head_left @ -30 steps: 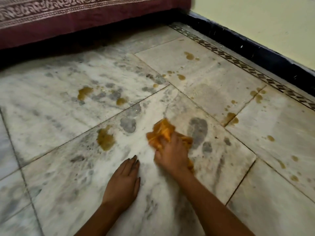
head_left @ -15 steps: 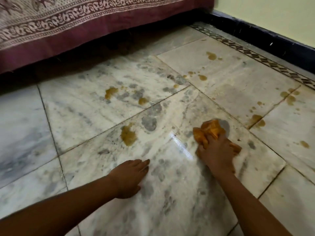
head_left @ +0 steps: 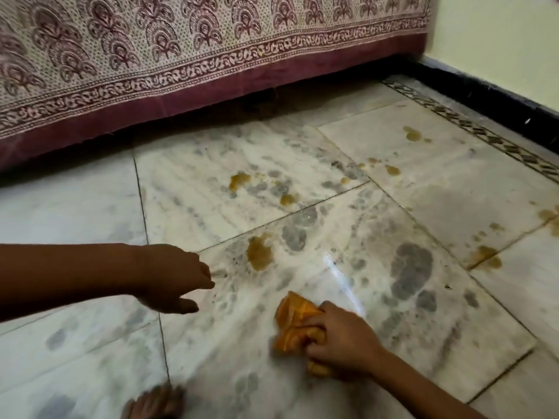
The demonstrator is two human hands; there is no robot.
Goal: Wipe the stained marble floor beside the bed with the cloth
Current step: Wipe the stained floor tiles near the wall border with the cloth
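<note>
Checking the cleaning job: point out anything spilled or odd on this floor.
Yellow-brown spills dot the marble floor: the largest blotch lies just beyond the orange cloth, smaller ones sit nearer the bedspread and along the tile joint at right.

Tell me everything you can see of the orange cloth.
The orange cloth is a small wad of soft-looking fabric, crumpled into folds. It lies on the marble floor, on the glossy tile, nearer the camera than the large yellow-brown stain and apart from it. The right hand grips it, fingers curled over its right part; a bit shows under the hand's near edge.
</note>
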